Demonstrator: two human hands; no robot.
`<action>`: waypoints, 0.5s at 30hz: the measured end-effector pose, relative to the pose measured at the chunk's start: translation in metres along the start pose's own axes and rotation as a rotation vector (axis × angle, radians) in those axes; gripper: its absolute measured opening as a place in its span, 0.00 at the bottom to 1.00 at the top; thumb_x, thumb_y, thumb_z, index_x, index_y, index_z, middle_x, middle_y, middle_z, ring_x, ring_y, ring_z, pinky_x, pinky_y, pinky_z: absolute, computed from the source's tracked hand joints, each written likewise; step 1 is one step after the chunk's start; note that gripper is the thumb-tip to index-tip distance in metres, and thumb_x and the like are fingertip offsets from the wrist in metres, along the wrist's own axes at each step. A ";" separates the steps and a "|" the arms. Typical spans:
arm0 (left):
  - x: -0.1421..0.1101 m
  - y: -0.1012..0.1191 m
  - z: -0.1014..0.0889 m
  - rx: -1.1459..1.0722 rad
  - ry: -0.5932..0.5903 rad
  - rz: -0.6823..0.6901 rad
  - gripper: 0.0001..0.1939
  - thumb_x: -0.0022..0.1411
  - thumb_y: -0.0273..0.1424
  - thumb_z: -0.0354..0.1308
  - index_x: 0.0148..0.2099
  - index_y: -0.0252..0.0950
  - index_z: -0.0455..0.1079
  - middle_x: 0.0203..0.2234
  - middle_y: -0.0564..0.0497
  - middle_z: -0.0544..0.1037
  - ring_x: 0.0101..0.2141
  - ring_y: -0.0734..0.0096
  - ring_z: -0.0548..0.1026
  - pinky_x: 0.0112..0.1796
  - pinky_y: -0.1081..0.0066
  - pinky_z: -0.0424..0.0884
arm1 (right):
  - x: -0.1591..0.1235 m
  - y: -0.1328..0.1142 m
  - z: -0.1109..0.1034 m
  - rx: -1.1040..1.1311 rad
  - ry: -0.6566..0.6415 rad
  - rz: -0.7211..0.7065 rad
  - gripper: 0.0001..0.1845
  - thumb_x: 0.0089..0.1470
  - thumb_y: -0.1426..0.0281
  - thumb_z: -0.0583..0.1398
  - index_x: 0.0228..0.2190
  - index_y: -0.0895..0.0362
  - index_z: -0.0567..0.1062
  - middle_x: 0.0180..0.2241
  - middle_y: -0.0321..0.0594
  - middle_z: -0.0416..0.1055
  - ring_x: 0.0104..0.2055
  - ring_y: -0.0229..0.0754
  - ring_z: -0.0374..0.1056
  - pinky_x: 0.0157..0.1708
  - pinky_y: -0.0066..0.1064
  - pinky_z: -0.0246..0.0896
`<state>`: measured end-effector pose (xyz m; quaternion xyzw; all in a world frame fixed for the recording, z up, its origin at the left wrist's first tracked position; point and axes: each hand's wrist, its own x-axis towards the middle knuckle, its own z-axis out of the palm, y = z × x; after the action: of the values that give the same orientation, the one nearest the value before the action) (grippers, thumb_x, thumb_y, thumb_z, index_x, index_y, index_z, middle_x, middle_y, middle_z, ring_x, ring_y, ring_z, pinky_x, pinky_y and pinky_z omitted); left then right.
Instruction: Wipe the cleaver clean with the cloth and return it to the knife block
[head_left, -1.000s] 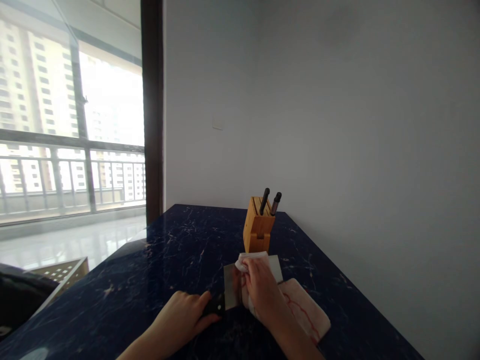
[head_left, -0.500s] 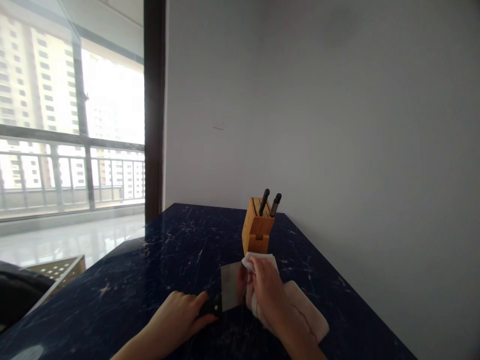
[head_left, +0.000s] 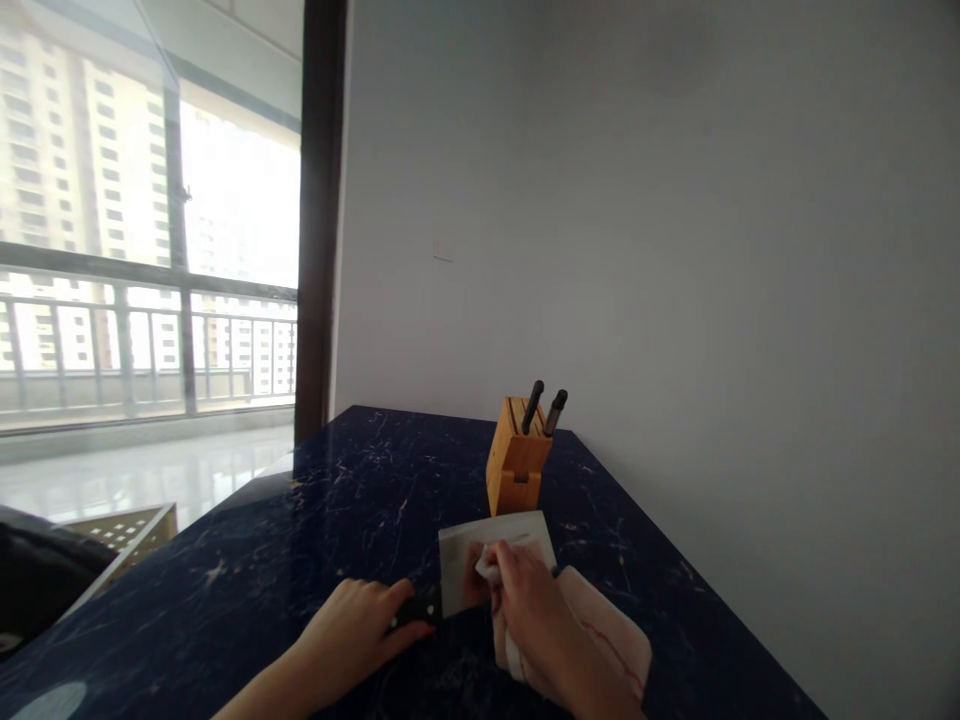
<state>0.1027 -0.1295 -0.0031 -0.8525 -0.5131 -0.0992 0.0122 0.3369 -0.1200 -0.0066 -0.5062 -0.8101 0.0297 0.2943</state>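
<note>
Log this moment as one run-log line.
left hand: grips cleaver handle | right hand: presses cloth on blade | cleaver: on dark counter | knife block: behind

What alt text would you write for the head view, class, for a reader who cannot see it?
A left hand grips the black handle of a cleaver lying on a dark marble counter, while the right hand presses a white cloth against its blade. Behind stand a wooden knife block, a grey wall and a window.
</note>
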 end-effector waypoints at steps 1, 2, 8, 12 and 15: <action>0.000 0.000 0.000 0.001 -0.001 0.000 0.26 0.59 0.53 0.39 0.38 0.40 0.69 0.28 0.48 0.79 0.31 0.56 0.77 0.29 0.67 0.68 | -0.001 -0.004 0.000 0.010 -0.024 -0.031 0.18 0.45 0.82 0.49 0.37 0.54 0.67 0.36 0.37 0.68 0.40 0.41 0.62 0.41 0.30 0.53; 0.000 0.000 0.000 0.002 -0.001 -0.001 0.26 0.59 0.52 0.39 0.38 0.40 0.69 0.28 0.48 0.79 0.31 0.56 0.77 0.29 0.67 0.68 | -0.001 -0.007 0.000 0.019 -0.038 -0.050 0.18 0.45 0.82 0.49 0.37 0.53 0.67 0.37 0.37 0.68 0.41 0.40 0.62 0.42 0.29 0.52; -0.002 0.000 0.000 0.001 0.002 0.017 0.25 0.60 0.52 0.39 0.38 0.40 0.68 0.28 0.49 0.79 0.31 0.56 0.77 0.29 0.67 0.68 | 0.003 0.009 -0.005 -0.158 -0.026 0.145 0.16 0.47 0.81 0.49 0.37 0.56 0.67 0.34 0.41 0.69 0.39 0.42 0.63 0.39 0.30 0.52; -0.002 0.000 -0.001 0.006 0.002 0.021 0.25 0.60 0.52 0.38 0.38 0.40 0.68 0.28 0.49 0.79 0.31 0.54 0.77 0.29 0.65 0.68 | 0.005 0.022 -0.009 -0.276 -0.033 0.251 0.15 0.49 0.81 0.49 0.37 0.58 0.66 0.33 0.43 0.70 0.39 0.44 0.64 0.39 0.31 0.52; -0.001 0.000 -0.001 -0.002 0.004 0.015 0.25 0.59 0.52 0.38 0.38 0.41 0.68 0.28 0.49 0.79 0.31 0.54 0.77 0.28 0.65 0.68 | 0.001 0.010 -0.012 -0.265 -0.080 0.167 0.16 0.49 0.81 0.49 0.39 0.58 0.65 0.35 0.43 0.69 0.40 0.43 0.63 0.40 0.31 0.52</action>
<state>0.1019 -0.1304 -0.0027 -0.8562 -0.5064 -0.1015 0.0132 0.3501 -0.1172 0.0001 -0.6046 -0.7730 -0.0329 0.1893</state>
